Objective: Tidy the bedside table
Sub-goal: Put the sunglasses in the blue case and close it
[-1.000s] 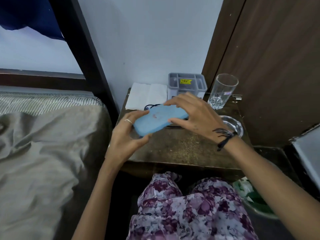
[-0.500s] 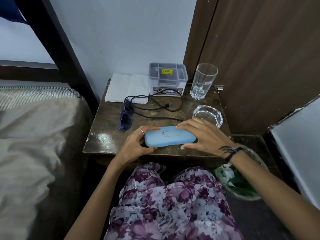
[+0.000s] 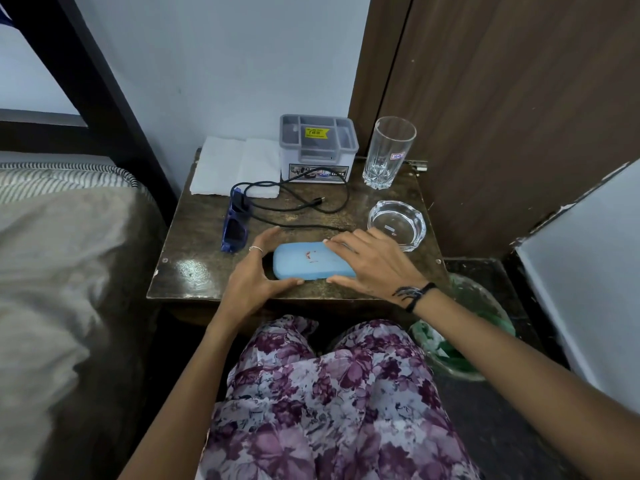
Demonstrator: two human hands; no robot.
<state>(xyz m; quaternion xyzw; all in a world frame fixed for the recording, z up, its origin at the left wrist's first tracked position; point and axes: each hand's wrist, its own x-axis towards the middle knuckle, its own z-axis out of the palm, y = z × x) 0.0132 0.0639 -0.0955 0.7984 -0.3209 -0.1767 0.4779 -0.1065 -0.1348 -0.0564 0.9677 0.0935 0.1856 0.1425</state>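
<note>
A light blue glasses case [image 3: 308, 260] lies flat near the front edge of the dark wooden bedside table [image 3: 194, 268]. My left hand [image 3: 254, 275] grips its left end, thumb in front and fingers behind. My right hand [image 3: 374, 263] holds the right end, fingers over the top and thumb at the front edge. Blue sunglasses [image 3: 233, 226] lie on the left of the table. A black cable [image 3: 298, 202] loops across the middle.
At the back stand a folded white cloth [image 3: 232, 168], a grey organiser box [image 3: 317, 148] and a tall empty glass [image 3: 389, 152]. A glass ashtray [image 3: 396, 220] sits at the right. A bed [image 3: 62, 254] lies left; a green-lined bin [image 3: 464, 327] sits on the floor right.
Both hands carried the blue case from above the table's back down to the front edge, where it now lies flat. That uncovered the cable and sunglasses.
</note>
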